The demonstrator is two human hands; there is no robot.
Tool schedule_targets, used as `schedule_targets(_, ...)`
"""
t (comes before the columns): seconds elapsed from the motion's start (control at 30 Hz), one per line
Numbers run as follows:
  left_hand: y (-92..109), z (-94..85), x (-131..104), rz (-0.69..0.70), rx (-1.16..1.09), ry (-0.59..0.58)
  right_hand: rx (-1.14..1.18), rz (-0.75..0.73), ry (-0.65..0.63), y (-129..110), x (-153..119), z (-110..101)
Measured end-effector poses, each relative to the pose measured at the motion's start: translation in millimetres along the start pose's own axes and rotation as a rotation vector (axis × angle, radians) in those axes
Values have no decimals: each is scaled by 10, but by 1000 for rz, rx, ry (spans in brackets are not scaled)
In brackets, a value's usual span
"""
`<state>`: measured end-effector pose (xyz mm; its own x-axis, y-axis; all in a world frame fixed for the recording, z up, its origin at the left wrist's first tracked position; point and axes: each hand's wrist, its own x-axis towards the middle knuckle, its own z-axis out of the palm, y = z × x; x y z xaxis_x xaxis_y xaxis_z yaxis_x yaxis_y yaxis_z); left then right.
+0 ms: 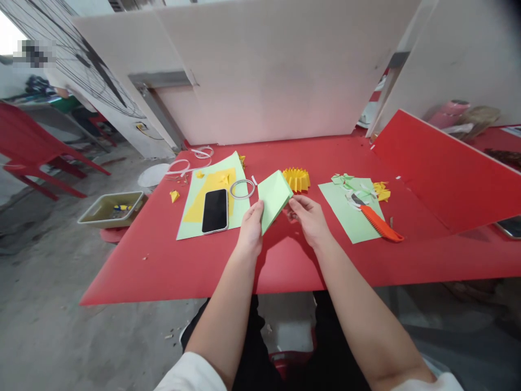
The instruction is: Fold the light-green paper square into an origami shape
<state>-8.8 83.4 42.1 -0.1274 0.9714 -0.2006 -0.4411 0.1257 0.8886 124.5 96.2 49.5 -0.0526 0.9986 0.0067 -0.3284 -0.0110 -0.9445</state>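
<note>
A folded light green paper (273,196) is held up above the red table (195,274). My left hand (251,228) grips its lower left edge, thumb on the front. At its right corner my right hand (307,214) pinches the paper between thumb and fingers. Behind the paper sits a pleated yellow paper piece (297,179). To the left, a black-screened phone (215,210) lies on yellow paper (195,202) and a green sheet (183,231), with a tape ring (241,189) beside it. On the right, an orange-handled cutter (378,221) rests across another green sheet (345,220).
Green scraps (366,190) and yellow scraps (382,191) lie near the cutter. A red board (443,168) leans at the right. White strips (179,167) curl at the back left. A bin (91,214) stands left of the table; a person (77,92) is far left.
</note>
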Motion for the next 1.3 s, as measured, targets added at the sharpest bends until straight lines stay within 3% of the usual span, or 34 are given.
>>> schedule_targets(0.13,14,18,-16,-9,-1,-29,-99,-50,-51,-28,-45,59)
schedule_targets(0.37,8,53,-59,138,69,-139,-246,-133,-37,-7,-107,121)
schedule_targets(0.67,46,104,-140,427,192,-4,-493,-401,37,-88,-181,150)
schedule_targets(0.97,76,69,-182,427,-23,-158,-583,-727,12,-78,-193,160)
schedule_targets(1.07,100,53,-182,395,-56,-207,-593,-752,15,-87,-198,174)
schedule_targets(1.3,159,27,-215,472,46,-178,-524,-714,-83,-60,-211,174)
